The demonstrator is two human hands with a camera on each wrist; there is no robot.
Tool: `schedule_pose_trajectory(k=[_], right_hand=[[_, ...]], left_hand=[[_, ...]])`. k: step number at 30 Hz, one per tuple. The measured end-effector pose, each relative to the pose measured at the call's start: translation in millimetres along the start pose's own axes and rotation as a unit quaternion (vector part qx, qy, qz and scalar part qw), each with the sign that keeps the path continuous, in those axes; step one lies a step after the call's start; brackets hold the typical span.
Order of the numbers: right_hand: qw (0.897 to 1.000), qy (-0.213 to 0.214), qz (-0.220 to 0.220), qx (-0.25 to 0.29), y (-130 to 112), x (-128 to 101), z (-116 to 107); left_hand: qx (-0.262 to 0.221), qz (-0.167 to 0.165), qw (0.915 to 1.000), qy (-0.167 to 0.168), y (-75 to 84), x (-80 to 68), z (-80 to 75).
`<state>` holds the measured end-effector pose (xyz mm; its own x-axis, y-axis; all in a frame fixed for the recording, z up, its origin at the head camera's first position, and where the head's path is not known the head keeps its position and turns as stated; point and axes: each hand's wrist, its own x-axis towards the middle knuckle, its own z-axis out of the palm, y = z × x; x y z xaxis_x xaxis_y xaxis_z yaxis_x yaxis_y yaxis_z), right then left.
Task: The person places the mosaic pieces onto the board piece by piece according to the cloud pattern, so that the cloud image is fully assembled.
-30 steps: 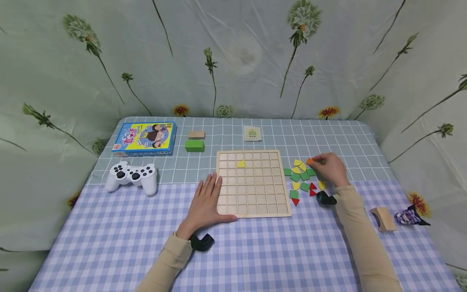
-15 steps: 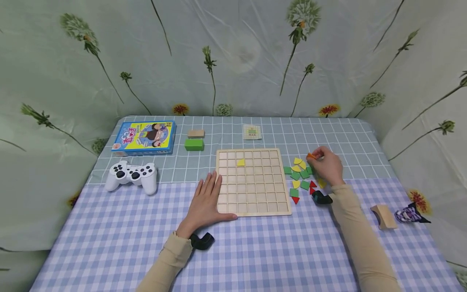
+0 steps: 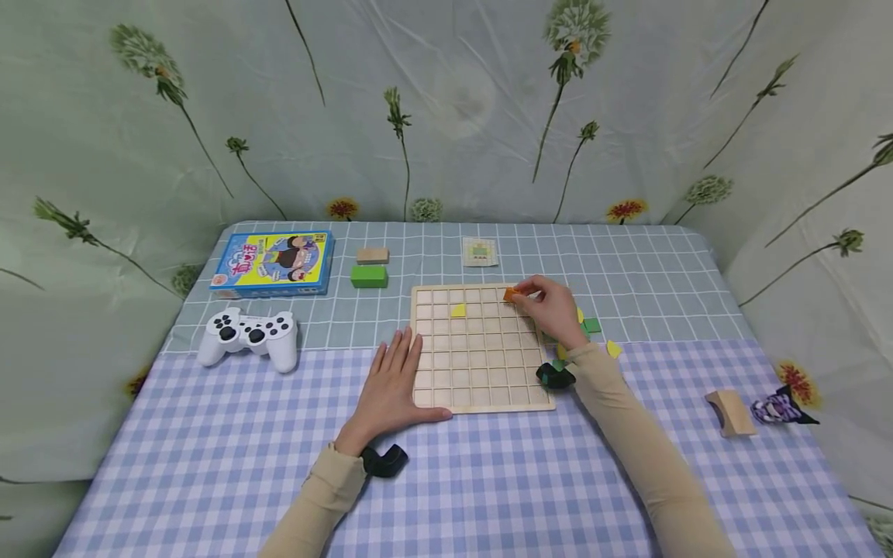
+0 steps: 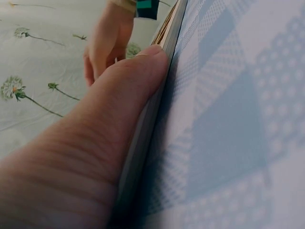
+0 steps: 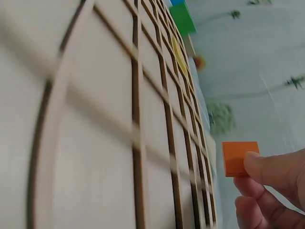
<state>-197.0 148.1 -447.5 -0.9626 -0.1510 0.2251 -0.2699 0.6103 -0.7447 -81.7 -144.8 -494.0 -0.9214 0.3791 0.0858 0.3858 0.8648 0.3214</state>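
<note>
A wooden grid board (image 3: 481,353) lies on the table with one yellow piece (image 3: 457,311) in a cell near its upper left. My left hand (image 3: 391,391) rests flat at the board's left edge, fingers straight, the thumb along the near edge. Between thumb and fingers my right hand (image 3: 551,308) pinches an orange square tile (image 5: 238,158), held above the board's upper right part. Green and yellow pieces, such as a green tile (image 3: 591,325) and a yellow piece (image 3: 614,349), lie right of the board. My right arm hides much of that pile.
Behind the board lies a small pattern card (image 3: 480,252). To the left are a blue and yellow box (image 3: 274,263), a white game controller (image 3: 249,339), a green block (image 3: 369,277) and a wooden block (image 3: 373,256). A wooden arch block (image 3: 731,412) and a purple figure (image 3: 783,408) stand right.
My right hand has lifted the orange tile from the pile and carried it left, over the board. The left hand stays in place.
</note>
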Motion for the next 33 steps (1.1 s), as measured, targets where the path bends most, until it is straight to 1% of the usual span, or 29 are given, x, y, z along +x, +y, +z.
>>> schedule_pose_trajectory(k=[6, 11, 14, 20, 27, 33], right_hand=[[0.999, -0.047, 0.003, -0.004, -15.1, 6.4, 25.0], [0.998, -0.067, -0.01, 0.003, -21.3, 8.6, 38.4], [0.997, -0.077, -0.017, -0.005, -23.0, 9.3, 43.4], [0.995, -0.087, -0.026, -0.03, -22.8, 11.4, 47.7], [0.991, -0.09, -0.05, -0.087, -22.8, 10.8, 46.8], [0.987, -0.089, -0.047, -0.124, -23.3, 9.5, 46.3]], left_hand=[[-0.001, -0.007, 0.9999, -0.012, 1.2, 1.1, -1.4], [-0.002, -0.012, 0.9998, -0.017, 2.2, 1.0, -3.1], [-0.002, -0.014, 0.9997, -0.019, 2.5, 0.9, -3.2], [-0.002, -0.014, 0.9997, -0.018, 2.7, 0.6, -2.7], [-0.003, -0.008, 0.9999, -0.006, 2.8, 0.0, -2.0], [-0.002, -0.007, 1.0, -0.003, 2.7, -0.4, -2.8]])
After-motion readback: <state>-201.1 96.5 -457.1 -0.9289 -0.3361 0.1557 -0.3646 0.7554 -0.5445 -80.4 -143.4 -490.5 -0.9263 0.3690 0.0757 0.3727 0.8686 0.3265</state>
